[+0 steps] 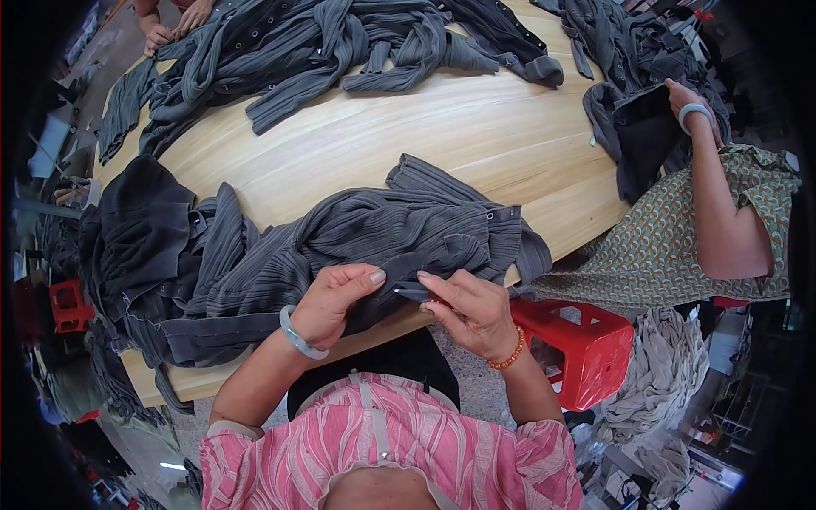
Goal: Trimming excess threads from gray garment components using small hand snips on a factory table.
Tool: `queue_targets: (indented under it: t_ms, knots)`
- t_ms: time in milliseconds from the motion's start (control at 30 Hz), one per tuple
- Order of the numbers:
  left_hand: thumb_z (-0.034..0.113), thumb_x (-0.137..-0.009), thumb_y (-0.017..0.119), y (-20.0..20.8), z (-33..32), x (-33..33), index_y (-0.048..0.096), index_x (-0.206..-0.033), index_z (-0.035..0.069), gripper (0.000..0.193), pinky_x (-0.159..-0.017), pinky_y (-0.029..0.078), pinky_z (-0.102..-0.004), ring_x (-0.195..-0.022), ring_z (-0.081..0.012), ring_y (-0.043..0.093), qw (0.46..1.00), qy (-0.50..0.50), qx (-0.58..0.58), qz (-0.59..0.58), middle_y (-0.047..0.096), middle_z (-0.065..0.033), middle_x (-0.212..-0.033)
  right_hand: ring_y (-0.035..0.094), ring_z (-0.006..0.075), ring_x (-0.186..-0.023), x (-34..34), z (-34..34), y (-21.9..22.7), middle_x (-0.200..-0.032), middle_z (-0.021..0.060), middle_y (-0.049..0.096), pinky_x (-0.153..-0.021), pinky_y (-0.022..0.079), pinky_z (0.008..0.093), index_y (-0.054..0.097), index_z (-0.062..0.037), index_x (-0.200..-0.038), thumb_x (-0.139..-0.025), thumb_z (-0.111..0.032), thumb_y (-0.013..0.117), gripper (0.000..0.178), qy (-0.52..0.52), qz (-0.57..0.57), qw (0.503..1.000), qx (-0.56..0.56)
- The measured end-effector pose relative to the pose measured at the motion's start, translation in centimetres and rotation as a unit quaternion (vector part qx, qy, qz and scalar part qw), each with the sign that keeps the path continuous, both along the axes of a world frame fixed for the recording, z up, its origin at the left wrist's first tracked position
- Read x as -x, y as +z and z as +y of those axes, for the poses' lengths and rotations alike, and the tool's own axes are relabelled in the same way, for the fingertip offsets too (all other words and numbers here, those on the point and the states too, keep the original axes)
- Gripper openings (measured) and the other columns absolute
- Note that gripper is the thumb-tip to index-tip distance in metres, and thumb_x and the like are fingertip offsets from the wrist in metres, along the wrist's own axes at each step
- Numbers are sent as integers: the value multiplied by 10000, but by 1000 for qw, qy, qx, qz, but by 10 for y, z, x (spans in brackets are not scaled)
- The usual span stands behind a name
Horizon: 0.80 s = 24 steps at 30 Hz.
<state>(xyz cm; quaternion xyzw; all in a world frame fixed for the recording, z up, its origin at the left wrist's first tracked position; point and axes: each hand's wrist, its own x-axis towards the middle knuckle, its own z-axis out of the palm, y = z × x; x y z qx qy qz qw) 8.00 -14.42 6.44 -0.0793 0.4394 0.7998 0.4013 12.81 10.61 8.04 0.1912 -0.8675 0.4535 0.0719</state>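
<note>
A dark grey ribbed knit garment (340,229) lies bunched along the near edge of the table, with metal snaps or eyelets on its dark bands. My left hand (333,302) pinches the edge of one dark band between thumb and fingers. Just to its right, my right hand (472,310) is closed around small dark thread snips (412,293), whose tips point left at the cloth. Part of the snips is hidden by my fingers. Both hands are close together over the table's front edge.
The pale wooden table (408,119) carries more dark garments (280,42) along its far side. At the right a co-worker's hand (690,102) holds another dark garment (646,127); another person's hands (174,30) are at the far left. A red plastic stool (586,348) stands at my right.
</note>
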Motion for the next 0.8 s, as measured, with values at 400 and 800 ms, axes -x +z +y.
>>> queue_targets:
  t_ms: [400, 800]
  knots:
    - [171, -1046, 618, 4, 6, -4, 730, -1164, -35, 263, -868, 527, -259, -915, -99, 677, 1000, 11, -2, 14, 755, -67, -1062, 647, 252, -641, -9, -8, 10, -832, 75, 601, -574, 504, 370, 690, -76, -1304, -869, -208, 801, 468, -67, 11, 994, -85]
    - [203, -1044, 622, 2, 8, -6, 736, -1133, -21, 266, -843, 522, -265, -894, -99, 673, 1000, 17, 10, 18, 754, -59, -1038, 639, 245, -613, -12, -17, 3, -813, 70, 593, -550, 497, 370, 697, -75, -1289, -884, -207, 797, 438, -101, 22, 991, -82]
